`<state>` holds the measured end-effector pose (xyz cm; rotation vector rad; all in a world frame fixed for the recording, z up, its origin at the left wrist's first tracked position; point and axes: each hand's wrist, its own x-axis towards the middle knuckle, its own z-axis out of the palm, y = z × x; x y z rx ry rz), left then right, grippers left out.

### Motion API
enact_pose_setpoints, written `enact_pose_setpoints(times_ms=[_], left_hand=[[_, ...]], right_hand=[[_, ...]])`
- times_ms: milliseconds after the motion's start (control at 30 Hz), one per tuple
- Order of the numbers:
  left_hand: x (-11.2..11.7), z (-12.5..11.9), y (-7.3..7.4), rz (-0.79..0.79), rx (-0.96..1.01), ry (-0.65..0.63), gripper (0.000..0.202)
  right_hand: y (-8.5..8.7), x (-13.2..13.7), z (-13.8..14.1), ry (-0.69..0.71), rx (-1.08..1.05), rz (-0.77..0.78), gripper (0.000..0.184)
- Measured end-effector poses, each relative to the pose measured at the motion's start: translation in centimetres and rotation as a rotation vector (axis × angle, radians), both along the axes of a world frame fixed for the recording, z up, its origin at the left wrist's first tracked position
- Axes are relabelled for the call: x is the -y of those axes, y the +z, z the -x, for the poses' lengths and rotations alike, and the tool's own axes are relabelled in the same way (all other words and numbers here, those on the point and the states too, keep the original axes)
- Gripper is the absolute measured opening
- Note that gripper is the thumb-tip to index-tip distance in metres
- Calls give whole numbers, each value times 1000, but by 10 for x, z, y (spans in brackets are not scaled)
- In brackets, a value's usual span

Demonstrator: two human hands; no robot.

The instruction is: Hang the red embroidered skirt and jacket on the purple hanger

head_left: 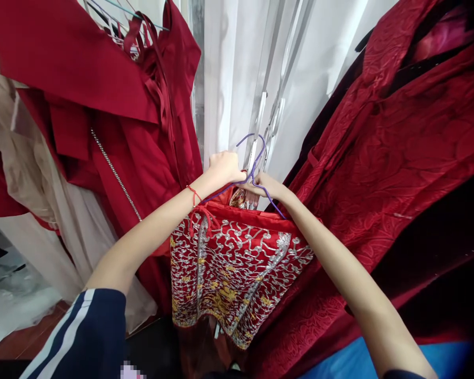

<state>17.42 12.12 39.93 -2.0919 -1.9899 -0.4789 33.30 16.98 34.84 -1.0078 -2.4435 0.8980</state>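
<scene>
A short red skirt-like garment (237, 258) with silver and gold embroidery hangs from a purple wire hanger (254, 171). Its red satin waistband runs along the top, with a tied red cord at the left. My left hand (224, 167) is closed at the hanger's left arm, close to the neck. On the other side of the neck, my right hand (269, 186) has its fingers bent behind the wire, reaching toward my left thumb; what they grip is hidden. A patterned gold and red piece (238, 198) shows just below my hands, behind the waistband.
Dark red dresses (118, 110) and pale gowns (35, 142) hang at the left. More patterned red garments (411, 142) hang close on the right. White doors (237, 68) with a long metal handle (262, 108) stand ahead. Clear plastic (19, 300) lies low left; blue material (351, 363) lies low right.
</scene>
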Motion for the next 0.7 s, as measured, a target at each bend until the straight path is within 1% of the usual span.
enact_pose_setpoints(times_ms=[100, 233, 367, 433, 467, 500, 533, 600, 633, 667, 700], left_hand=[[1, 6, -2, 2, -18, -26, 49], [3, 18, -5, 34, -27, -29, 49], [4, 20, -9, -7, 36, -48, 46], [5, 20, -10, -26, 41, -58, 42], [6, 22, -10, -33, 32, -67, 40], [7, 24, -10, -35, 17, -79, 38], [9, 27, -10, -30, -1, -95, 37], [13, 36, -7, -7, -41, -146, 38], [16, 40, -6, -2, -66, -167, 42], [19, 45, -5, -2, -95, -172, 49], [22, 49, -3, -6, -128, -159, 58]], right_hand=[[-5, -3, -1, -22, 17, -1, 56], [-14, -14, -1, -27, 61, 72, 50], [-24, -22, 5, -75, 171, 160, 48], [-24, -23, 3, -77, 235, 127, 49], [-23, -23, 1, -75, 270, 62, 48], [-22, -22, -3, -92, 308, -44, 46], [-21, -21, -8, -143, 344, -182, 42], [-22, -20, -19, -309, 378, -471, 29], [-24, -19, -25, -394, 364, -573, 24], [-27, -18, -31, -465, 328, -635, 23], [-30, -17, -36, -514, 275, -663, 25]])
